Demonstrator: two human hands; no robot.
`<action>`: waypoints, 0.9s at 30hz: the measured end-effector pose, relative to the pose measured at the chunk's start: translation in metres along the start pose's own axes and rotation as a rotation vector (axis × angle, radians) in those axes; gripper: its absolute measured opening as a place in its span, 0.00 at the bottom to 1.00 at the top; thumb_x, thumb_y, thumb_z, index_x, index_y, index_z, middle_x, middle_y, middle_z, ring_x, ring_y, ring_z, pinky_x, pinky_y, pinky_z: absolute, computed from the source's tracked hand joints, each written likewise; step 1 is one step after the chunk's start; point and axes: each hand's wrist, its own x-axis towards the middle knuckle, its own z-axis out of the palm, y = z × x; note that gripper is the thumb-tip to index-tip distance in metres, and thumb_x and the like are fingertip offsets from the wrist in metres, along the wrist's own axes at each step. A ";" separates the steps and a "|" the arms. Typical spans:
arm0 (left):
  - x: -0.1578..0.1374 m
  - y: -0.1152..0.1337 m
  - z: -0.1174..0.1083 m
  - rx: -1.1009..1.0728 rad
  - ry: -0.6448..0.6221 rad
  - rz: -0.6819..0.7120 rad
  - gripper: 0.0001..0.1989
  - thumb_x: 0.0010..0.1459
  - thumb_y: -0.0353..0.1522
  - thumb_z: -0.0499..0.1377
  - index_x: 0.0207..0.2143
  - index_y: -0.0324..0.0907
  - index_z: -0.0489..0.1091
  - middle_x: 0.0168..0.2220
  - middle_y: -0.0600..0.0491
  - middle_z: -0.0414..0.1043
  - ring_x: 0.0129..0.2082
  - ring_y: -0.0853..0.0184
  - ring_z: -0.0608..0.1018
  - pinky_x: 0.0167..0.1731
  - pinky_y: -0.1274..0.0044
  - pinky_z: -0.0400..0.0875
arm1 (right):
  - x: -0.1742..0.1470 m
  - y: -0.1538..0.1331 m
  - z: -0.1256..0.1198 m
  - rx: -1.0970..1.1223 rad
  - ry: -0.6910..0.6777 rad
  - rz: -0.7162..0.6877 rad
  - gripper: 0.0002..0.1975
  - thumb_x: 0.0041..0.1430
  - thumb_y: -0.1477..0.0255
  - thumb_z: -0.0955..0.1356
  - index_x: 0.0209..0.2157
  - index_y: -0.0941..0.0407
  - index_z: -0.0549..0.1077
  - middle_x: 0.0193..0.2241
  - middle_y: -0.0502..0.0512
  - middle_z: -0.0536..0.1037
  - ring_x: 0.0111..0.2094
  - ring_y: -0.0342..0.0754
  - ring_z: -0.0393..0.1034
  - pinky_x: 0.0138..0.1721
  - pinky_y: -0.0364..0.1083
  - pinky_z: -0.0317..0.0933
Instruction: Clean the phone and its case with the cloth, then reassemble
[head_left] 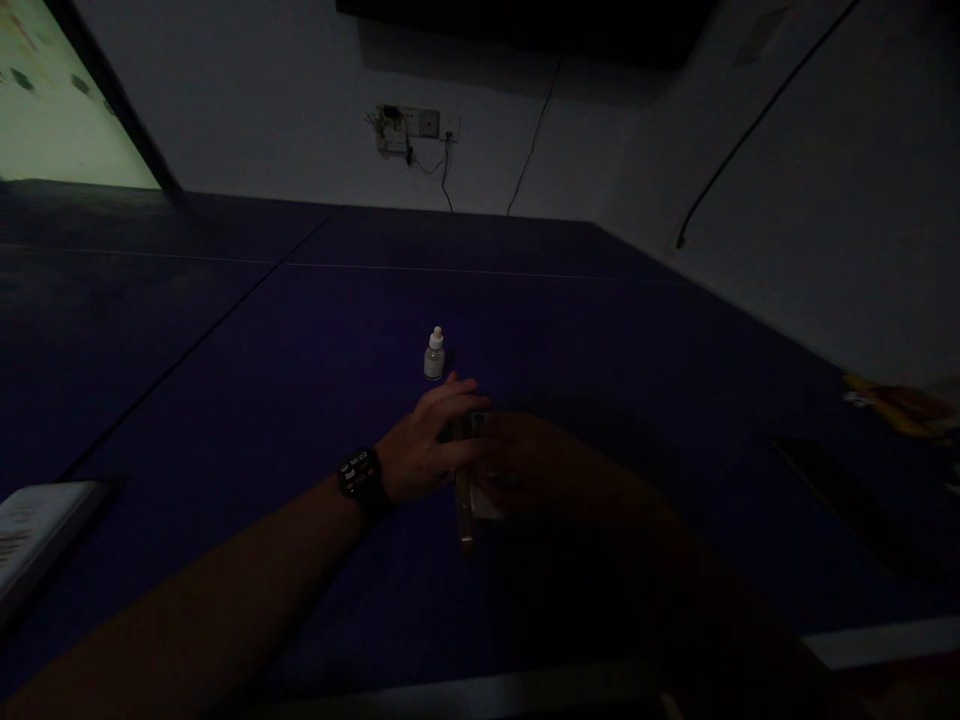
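Note:
Close together over the dark blue table (360, 330), my two hands meet around a small thing with a brown edge and a white side (466, 525). The fingers of my left hand (431, 440) curl over its upper part, and a black smartwatch (360, 475) is on that wrist. From the other side my right hand (529, 460), deep in shadow, grips it too. Most of the held thing is covered by fingers, so its kind does not show. Just beyond my left fingertips a small clear dropper bottle (434, 360) with a white cap stands upright.
A white book or box (37, 525) lies at the left edge. At right are a dark flat object (840, 490) and a yellow-and-red packet (900, 405). Wall sockets with cords (416, 125) and a dark screen (525, 25) are on the back wall. The light is dim.

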 end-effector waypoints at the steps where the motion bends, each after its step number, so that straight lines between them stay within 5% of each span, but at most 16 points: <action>1: -0.001 -0.001 0.000 -0.003 -0.004 -0.011 0.17 0.65 0.32 0.60 0.55 0.51 0.65 0.57 0.45 0.64 0.65 0.52 0.65 0.58 0.53 0.71 | -0.001 -0.002 -0.001 0.052 -0.052 -0.026 0.09 0.60 0.78 0.71 0.37 0.48 0.78 0.41 0.48 0.81 0.45 0.51 0.76 0.50 0.51 0.71; 3: -0.001 -0.001 -0.001 0.001 -0.006 -0.042 0.17 0.65 0.33 0.60 0.55 0.53 0.65 0.57 0.47 0.64 0.65 0.53 0.65 0.57 0.53 0.71 | -0.001 0.000 -0.001 0.105 -0.080 -0.033 0.08 0.61 0.77 0.71 0.36 0.49 0.78 0.41 0.48 0.81 0.44 0.49 0.76 0.48 0.49 0.72; 9: -0.003 -0.001 -0.003 0.050 0.006 -0.100 0.19 0.66 0.35 0.59 0.58 0.50 0.63 0.57 0.43 0.64 0.66 0.51 0.64 0.59 0.51 0.69 | 0.008 0.012 0.014 -0.022 0.186 0.172 0.08 0.61 0.80 0.69 0.38 0.54 0.77 0.39 0.55 0.79 0.43 0.52 0.74 0.48 0.53 0.71; 16: -0.003 -0.003 0.000 0.083 0.050 -0.094 0.16 0.65 0.33 0.59 0.55 0.48 0.65 0.56 0.44 0.64 0.66 0.51 0.64 0.59 0.52 0.68 | 0.000 -0.004 -0.001 0.285 -0.087 0.072 0.04 0.63 0.77 0.70 0.36 0.55 0.78 0.39 0.53 0.81 0.42 0.48 0.77 0.47 0.47 0.69; 21: -0.005 -0.002 0.000 0.158 0.067 -0.086 0.15 0.63 0.32 0.62 0.52 0.49 0.69 0.56 0.47 0.63 0.66 0.52 0.62 0.61 0.52 0.66 | 0.002 0.002 0.000 0.232 0.038 0.196 0.06 0.65 0.75 0.67 0.39 0.58 0.78 0.40 0.57 0.79 0.38 0.48 0.74 0.42 0.47 0.67; 27: -0.005 -0.004 -0.003 0.232 0.155 -0.146 0.19 0.61 0.29 0.63 0.54 0.50 0.67 0.58 0.46 0.64 0.66 0.51 0.63 0.60 0.52 0.66 | -0.002 -0.001 -0.013 0.456 -0.111 0.172 0.06 0.65 0.74 0.68 0.33 0.57 0.77 0.36 0.53 0.78 0.36 0.45 0.74 0.40 0.44 0.65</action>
